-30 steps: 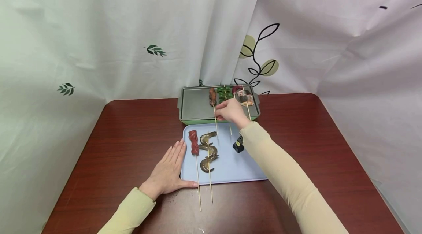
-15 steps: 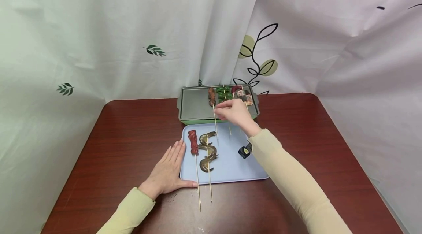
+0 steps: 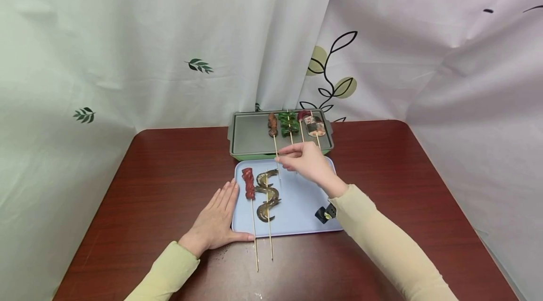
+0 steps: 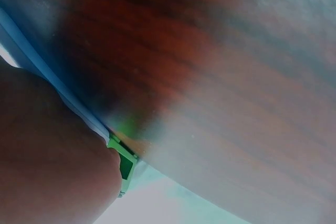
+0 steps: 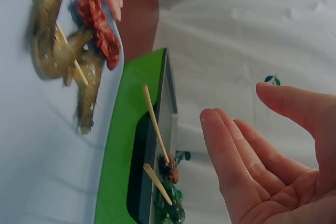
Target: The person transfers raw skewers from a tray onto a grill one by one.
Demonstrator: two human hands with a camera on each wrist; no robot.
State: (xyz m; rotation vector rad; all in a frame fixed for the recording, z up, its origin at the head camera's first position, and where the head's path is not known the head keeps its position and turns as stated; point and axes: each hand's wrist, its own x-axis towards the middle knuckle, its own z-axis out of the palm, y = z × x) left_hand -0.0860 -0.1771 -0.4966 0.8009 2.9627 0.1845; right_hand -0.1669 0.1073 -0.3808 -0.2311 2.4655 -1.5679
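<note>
My right hand (image 3: 307,162) hovers over the gap between grill and tray, thumb and fingertips near the stick of the browned meat skewer (image 3: 273,124). In the right wrist view that hand (image 5: 262,166) has its thumb spread from its fingers, with nothing between them. The browned meat skewer lies on the grill (image 3: 250,131), its stick reaching over the tray. My left hand (image 3: 216,218) rests flat along the left edge of the pale blue tray (image 3: 292,216), its thumb by the stick of the red meat skewer (image 3: 249,183). Beside that lies a shrimp skewer (image 3: 268,195).
Right of the browned meat, the grill holds a green pepper skewer (image 3: 288,123), a dark red skewer (image 3: 302,115) and a fish skewer (image 3: 315,126). The wooden table (image 3: 182,164) extends to both sides. A pale curtain (image 3: 212,32) hangs behind.
My right hand has drawn back from the grill toward the tray, baring the green pepper and fish skewers. The skewers and my left hand have not moved.
</note>
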